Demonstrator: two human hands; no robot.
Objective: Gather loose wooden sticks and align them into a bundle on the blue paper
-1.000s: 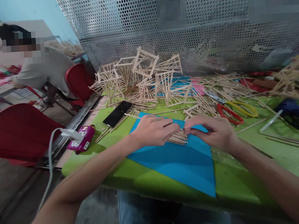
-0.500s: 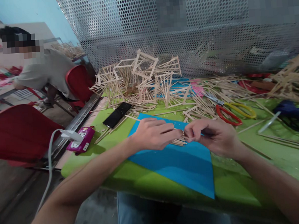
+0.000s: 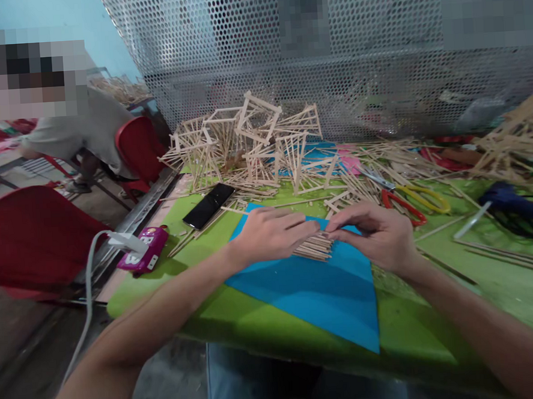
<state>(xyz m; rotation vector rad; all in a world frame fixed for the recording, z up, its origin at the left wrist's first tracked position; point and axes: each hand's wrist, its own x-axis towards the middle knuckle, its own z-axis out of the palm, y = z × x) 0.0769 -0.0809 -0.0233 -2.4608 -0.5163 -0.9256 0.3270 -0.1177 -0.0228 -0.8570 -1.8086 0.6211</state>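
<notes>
My left hand (image 3: 275,234) is closed above a blue sheet (image 3: 299,297), fingers pinched toward the right. A thin wooden stick (image 3: 234,210) sticks out behind it on the left and seems to run through its grip. My right hand (image 3: 377,235) meets it fingertip to fingertip, thumb and forefinger pinched at what looks like the stick's other end; the fingers hide most of that spot. Just below the fingertips, a row of wooden sticks (image 3: 315,249) lies side by side on the blue sheet, partly covered by my left hand.
Stick frames (image 3: 257,128) pile up at the back, before a perforated metal panel (image 3: 238,38). A phone (image 3: 209,205) and purple power strip (image 3: 144,249) lie left. Scissors (image 3: 422,199) and a blue glue gun (image 3: 514,199) lie right. Another person (image 3: 85,126) sits far left.
My right hand has shifted slightly left and up, its thumb and forefinger now straighter in the pinch. My left fingers have risen a little, showing more of the stick row.
</notes>
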